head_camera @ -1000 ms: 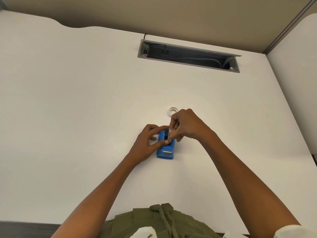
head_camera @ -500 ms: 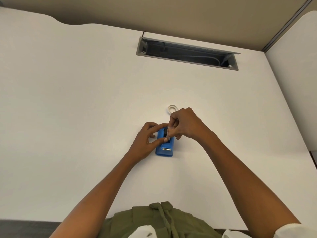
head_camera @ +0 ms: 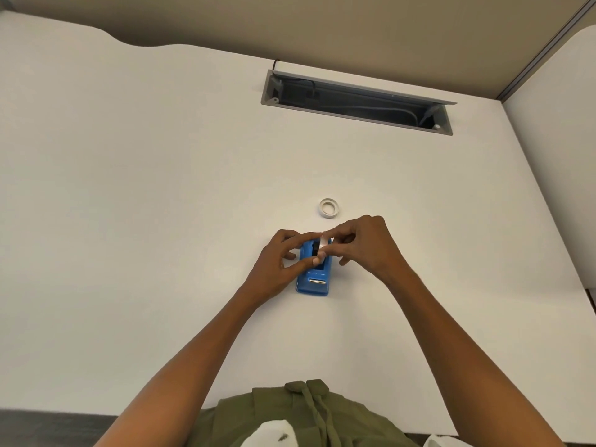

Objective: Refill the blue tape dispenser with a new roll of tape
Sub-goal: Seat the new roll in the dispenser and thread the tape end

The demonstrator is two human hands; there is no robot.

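Note:
A blue tape dispenser [head_camera: 314,280] lies flat on the white desk [head_camera: 129,221], its metal cutter toward me. My left hand [head_camera: 277,262] holds the dispenser by its sides, index finger along the far end and thumb across the middle. My right hand [head_camera: 361,245] pinches a roll of clear tape [head_camera: 322,246] that stands on edge in the dispenser's black slot. A small white ring, an empty tape core [head_camera: 329,208], lies flat on the desk just beyond my hands.
A grey cable tray opening [head_camera: 354,101] with cables inside is cut into the desk at the back. A white partition [head_camera: 561,156] stands at the right. The desk's front edge runs just before my green shirt [head_camera: 306,414].
My right hand has lowered and its fingers have spread a little, pushing the tape roll further into the slot. The left hand keeps its hold on the dispenser.

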